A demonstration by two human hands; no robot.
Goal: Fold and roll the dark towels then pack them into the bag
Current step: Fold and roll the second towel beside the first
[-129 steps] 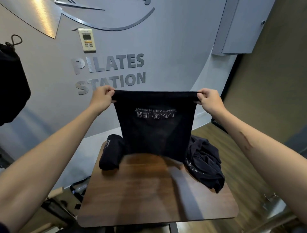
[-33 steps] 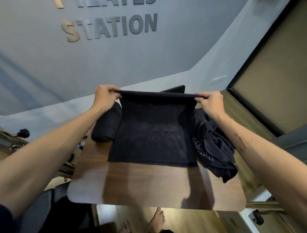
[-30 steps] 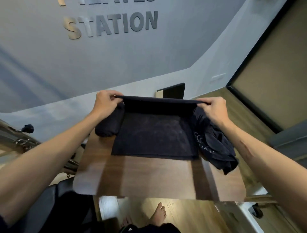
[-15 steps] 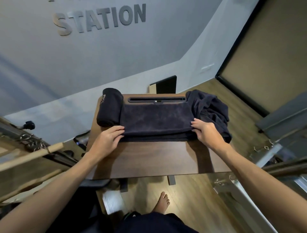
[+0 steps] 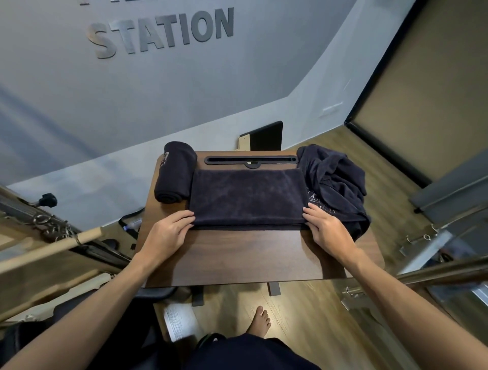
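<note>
The folded towel (image 5: 247,199) lies flat across the middle of the bench (image 5: 245,260), between my hands. My left hand (image 5: 166,235) and right hand (image 5: 326,231) rest with straight, relaxed fingers on its near corners. A rolled towel (image 5: 174,175) sits just left of it, a crumpled towel (image 5: 335,182) on the right.

Cut off by the top edge: a row of wall lettering (image 5: 87,2) above the word STATION. Hidden under the folded towel (image 5: 247,200): its own lower layers, seen only as a thin edge, and part of the bench (image 5: 245,258). Too small and creased to read: pale print on the crumpled towel (image 5: 334,182) and on the end of the rolled towel (image 5: 174,175). Cut by the frame's lower corners: both forearms. Blurred beyond telling: metal frames and rings at left and right.
</note>
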